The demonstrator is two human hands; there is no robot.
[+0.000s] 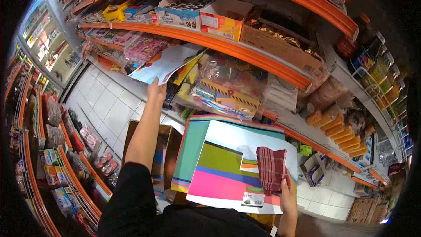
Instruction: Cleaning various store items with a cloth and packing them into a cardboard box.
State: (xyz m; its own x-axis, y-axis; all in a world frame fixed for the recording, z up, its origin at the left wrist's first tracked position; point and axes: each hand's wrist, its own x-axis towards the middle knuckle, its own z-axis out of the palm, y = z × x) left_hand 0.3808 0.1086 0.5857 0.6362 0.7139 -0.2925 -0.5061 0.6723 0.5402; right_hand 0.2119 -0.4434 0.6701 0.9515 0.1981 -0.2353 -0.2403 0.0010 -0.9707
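Note:
My left hand [157, 89] reaches forward and grips the near edge of a light-coloured sheet [174, 61] with a colourful print, which lies on the shelf under an orange edge. With my right hand [287, 191] I hold a folded dark red checked cloth [271, 171] together with several large flat sheets with coloured stripes [227, 161] in front of my body. A small printed label [253, 199] is on the lower part of the top striped sheet. The fingers beneath the sheets are hidden.
Orange-edged shelves [197, 31] run across the front, with candy boxes [179, 14] and plastic-wrapped goods [230, 95]. An open cardboard box [171, 151] stands on the floor below my left arm. Stocked racks [65, 158] line the left; bottles [375, 62] stand at right.

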